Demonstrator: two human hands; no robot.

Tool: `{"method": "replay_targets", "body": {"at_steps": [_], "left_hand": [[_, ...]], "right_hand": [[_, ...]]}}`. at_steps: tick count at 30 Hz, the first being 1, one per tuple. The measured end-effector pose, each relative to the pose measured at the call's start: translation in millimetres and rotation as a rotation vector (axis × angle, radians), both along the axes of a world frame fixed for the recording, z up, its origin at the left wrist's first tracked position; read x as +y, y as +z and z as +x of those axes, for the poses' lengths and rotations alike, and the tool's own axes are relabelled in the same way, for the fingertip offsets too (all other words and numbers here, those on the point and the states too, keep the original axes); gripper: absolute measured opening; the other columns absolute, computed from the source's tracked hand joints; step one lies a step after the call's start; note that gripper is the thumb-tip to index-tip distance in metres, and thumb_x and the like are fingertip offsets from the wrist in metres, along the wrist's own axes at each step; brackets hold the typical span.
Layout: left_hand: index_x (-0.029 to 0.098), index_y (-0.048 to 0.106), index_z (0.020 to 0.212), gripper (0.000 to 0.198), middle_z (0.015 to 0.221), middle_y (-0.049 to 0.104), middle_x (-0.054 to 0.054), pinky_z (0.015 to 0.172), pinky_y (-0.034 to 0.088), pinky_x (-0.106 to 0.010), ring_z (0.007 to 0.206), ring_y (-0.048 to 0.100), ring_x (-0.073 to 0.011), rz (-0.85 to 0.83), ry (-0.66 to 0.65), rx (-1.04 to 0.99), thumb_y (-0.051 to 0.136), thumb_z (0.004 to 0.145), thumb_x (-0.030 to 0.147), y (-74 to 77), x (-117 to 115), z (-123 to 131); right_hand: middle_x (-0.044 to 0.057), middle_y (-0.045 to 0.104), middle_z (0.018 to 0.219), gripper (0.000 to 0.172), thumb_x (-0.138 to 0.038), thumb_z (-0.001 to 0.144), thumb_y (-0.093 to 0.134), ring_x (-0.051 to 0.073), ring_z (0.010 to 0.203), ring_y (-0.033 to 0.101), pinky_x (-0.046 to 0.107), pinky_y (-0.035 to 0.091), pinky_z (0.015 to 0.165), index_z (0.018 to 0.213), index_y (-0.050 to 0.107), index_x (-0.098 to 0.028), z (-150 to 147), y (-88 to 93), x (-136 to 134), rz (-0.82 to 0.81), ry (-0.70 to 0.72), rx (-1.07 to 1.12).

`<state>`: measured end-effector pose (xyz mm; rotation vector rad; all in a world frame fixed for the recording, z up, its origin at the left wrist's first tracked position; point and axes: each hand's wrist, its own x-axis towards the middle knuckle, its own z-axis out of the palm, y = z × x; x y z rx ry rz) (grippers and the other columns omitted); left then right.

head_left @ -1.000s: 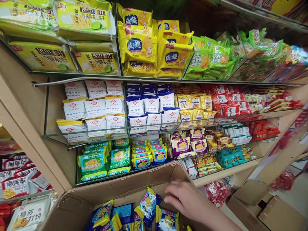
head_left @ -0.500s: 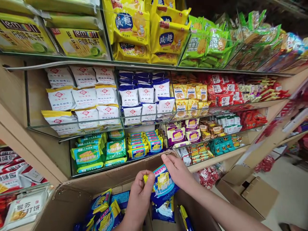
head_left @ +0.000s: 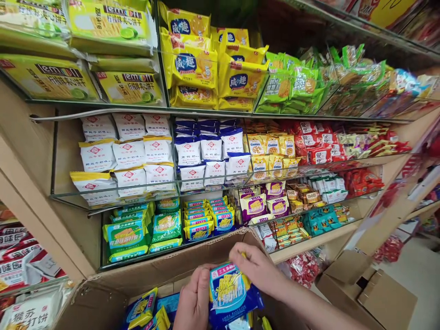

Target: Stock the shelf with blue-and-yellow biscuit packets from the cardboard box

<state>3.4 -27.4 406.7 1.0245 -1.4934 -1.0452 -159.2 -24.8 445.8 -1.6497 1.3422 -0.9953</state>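
Both my hands hold a small stack of blue and yellow biscuit packets (head_left: 231, 293) just above an open cardboard box (head_left: 165, 270) at the bottom of the view. My left hand (head_left: 194, 300) grips the stack's left side, fingers curled round it. My right hand (head_left: 255, 267) pinches its top right corner. More of the same blue packets (head_left: 144, 311) lie loose in the box. A matching row of blue and yellow packets (head_left: 206, 217) stands on the lowest glass shelf right behind the box.
Glass shelves hold snack packets: green ones (head_left: 132, 231) at lower left, white ones (head_left: 127, 158) above, yellow bags (head_left: 202, 64) on top, purple packs (head_left: 257, 204) to the right. Closed cardboard boxes (head_left: 371, 293) sit on the floor at lower right.
A second ago only my right hand reached into the box. My left hand then joined it, and both lifted blue packets; the stack now sits slightly lower and squarer between them.
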Motion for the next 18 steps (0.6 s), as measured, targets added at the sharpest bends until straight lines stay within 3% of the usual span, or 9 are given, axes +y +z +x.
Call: {"method": "replay_targets", "body": {"at_steps": [2,4,8,10,14,18], "left_hand": [[0.02,0.062,0.089,0.03,0.084,0.067,-0.003,0.066,0.046,-0.024,0.078,0.06,-0.0186,-0.095,-0.052,-0.102,0.041,0.08,0.041,8.2,-5.5,8.8],[0.021,0.059,0.095,0.031,0.086,0.067,-0.003,0.067,0.047,-0.024,0.078,0.06,-0.0177,-0.161,-0.114,-0.202,0.038,0.082,0.04,22.6,-14.4,15.9],[0.021,0.037,0.12,0.038,0.103,0.061,-0.005,0.079,0.046,-0.027,0.094,0.056,-0.0167,-0.285,-0.029,-0.346,0.029,0.086,0.035,56.7,-47.6,18.8],[0.016,0.029,0.125,0.041,0.119,0.052,-0.009,0.091,0.039,-0.029,0.108,0.048,-0.0157,-0.387,0.001,-0.538,0.023,0.087,0.03,67.0,-69.1,14.3],[0.008,0.027,0.129,0.048,0.135,0.034,-0.012,0.103,0.024,-0.031,0.123,0.03,-0.0167,-0.465,-0.086,-0.879,0.028,0.083,0.022,68.1,-105.7,-1.1],[0.007,0.022,0.132,0.061,0.139,0.025,-0.014,0.102,0.02,-0.043,0.126,0.021,-0.0269,-0.416,-0.14,-1.043,0.04,0.076,0.026,59.3,-125.7,-11.6]], "right_hand": [[-0.002,0.058,0.076,0.027,-0.041,0.07,0.058,0.012,0.068,0.051,0.02,0.038,0.058,0.087,0.057,-0.02,-4.9,14.8,3.3,0.003,0.199,0.105],[-0.002,0.061,0.082,0.032,-0.037,0.066,0.063,0.013,0.072,0.054,0.02,0.04,0.062,0.094,0.058,-0.022,-10.6,34.1,2.1,-0.033,0.276,0.213],[0.002,0.06,0.093,0.027,-0.034,0.073,0.057,0.015,0.085,0.053,0.024,0.039,0.075,0.097,0.057,-0.021,-23.1,71.2,-21.5,-0.386,0.044,0.402],[0.005,0.058,0.095,0.025,-0.03,0.076,0.054,0.016,0.089,0.051,0.026,0.037,0.078,0.098,0.056,-0.019,-27.5,80.0,-41.2,-0.509,-0.094,0.586],[0.007,0.056,0.093,0.023,-0.025,0.075,0.055,0.016,0.087,0.053,0.024,0.038,0.073,0.096,0.056,-0.018,-26.2,73.0,-79.8,-0.436,-0.092,0.971],[0.007,0.062,0.082,0.02,-0.027,0.069,0.061,0.018,0.08,0.057,0.022,0.039,0.064,0.085,0.061,-0.017,-17.1,55.8,-101.5,-0.363,-0.027,1.089]]}}
